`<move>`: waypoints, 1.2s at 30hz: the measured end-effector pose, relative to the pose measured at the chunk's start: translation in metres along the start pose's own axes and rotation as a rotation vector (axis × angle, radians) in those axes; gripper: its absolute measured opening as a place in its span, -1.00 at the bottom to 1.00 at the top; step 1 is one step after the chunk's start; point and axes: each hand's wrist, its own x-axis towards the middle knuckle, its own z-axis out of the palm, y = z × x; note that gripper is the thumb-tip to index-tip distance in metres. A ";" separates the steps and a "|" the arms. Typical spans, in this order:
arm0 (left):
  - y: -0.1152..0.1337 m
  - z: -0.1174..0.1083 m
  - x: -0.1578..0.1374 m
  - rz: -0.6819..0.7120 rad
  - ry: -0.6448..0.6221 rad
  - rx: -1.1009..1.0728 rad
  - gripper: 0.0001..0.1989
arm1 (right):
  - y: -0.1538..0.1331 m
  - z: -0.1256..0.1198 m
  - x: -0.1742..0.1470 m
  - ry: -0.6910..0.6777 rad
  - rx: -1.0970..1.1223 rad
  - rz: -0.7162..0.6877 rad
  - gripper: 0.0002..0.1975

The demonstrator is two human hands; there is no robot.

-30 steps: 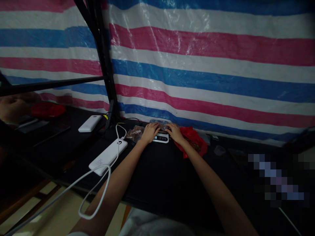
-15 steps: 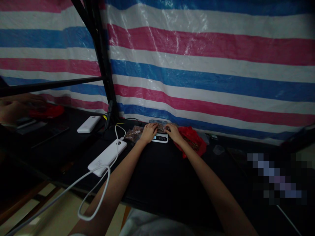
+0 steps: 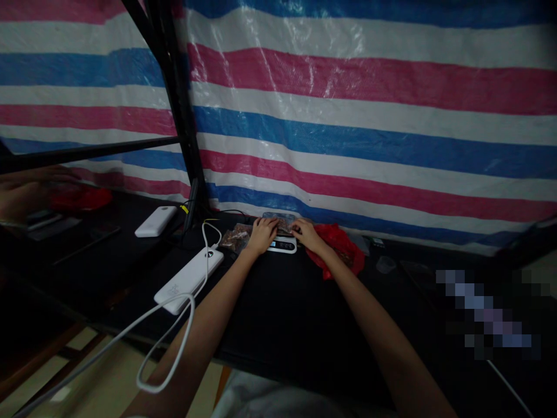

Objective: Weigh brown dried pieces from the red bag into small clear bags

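A small clear plastic bag (image 3: pixel 284 226) with brown bits inside lies over a white digital scale (image 3: pixel 285 246), whose lit display faces me. My left hand (image 3: pixel 263 235) grips the bag's left side, fingers bent over it. At the opposite side my right hand (image 3: pixel 306 234) pinches the bag's edge between thumb and fingers. Just left of the scale lie filled clear bags (image 3: pixel 237 237) with similar brown contents. Right beside my right wrist is an open red plastic bag (image 3: pixel 350 251) holding loose brown pieces, partly hidden by my forearm.
A white power bank (image 3: pixel 187 284) with a looping white cable (image 3: pixel 172 371) lies left of my left forearm; another white device (image 3: pixel 155 222) lies behind it. A black post (image 3: pixel 183 116) rises at the back left. Another person's hand (image 3: pixel 21 197) works at far left. A small clear cup (image 3: pixel 385 265) sits right.
Almost nothing differs. The view has shifted very slightly, and both hands stay at the small bag over the scale.
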 end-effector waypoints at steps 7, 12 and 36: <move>0.000 0.001 0.000 0.006 -0.008 0.036 -0.66 | 0.000 -0.014 -0.001 -0.013 0.059 0.090 -0.90; -0.001 -0.005 -0.001 -0.024 0.096 0.042 -0.67 | 0.014 -0.028 -0.004 -0.071 0.157 0.206 -0.85; -0.031 -0.007 -0.004 -0.506 0.354 -0.017 -0.70 | 0.007 -0.058 0.002 -0.193 0.126 0.238 -0.90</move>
